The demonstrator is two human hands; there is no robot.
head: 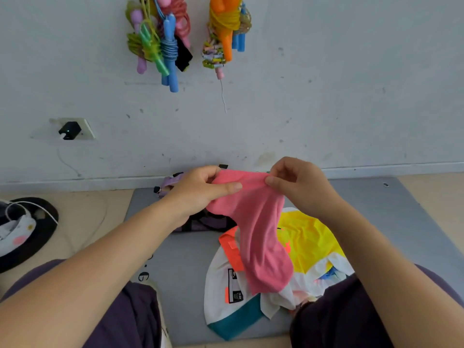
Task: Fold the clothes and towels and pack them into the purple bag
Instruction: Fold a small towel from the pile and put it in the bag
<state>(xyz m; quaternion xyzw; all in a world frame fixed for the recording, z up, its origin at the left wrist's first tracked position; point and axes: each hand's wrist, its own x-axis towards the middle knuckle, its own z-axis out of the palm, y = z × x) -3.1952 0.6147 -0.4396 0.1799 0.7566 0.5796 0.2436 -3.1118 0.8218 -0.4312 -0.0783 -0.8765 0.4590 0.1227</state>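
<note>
1. At the far left, a dark round cushion [37, 232] lay on the floor with a white printed item on it, cut off by the frame edge; what that item was could not be made out.
2. A black charger [69, 130] sat in a wall socket, and bundles of coloured skipping ropes [160, 43] hung higher on the wall, their tops cropped.
3. The left hand [198, 190] pinched the left end of the pink cloth's top edge, thumb in front and fingers curled behind it.
4. The purple bag [200, 223] lay on the grey mat [183, 259] near the wall, mostly hidden behind the left hand and the cloth, so its opening could not be seen.
5. The pink cloth [261, 234] was held up above the mat, its top edge stretched level between both hands, its long axis hanging down and slightly right toward the person.
6. Beneath it lay a white, yellow and teal garment [308, 247], crumpled and partly covered by the cloth and the person's lap.
7. The right hand [298, 187] gripped the cloth's right corner with bent fingers.
</note>
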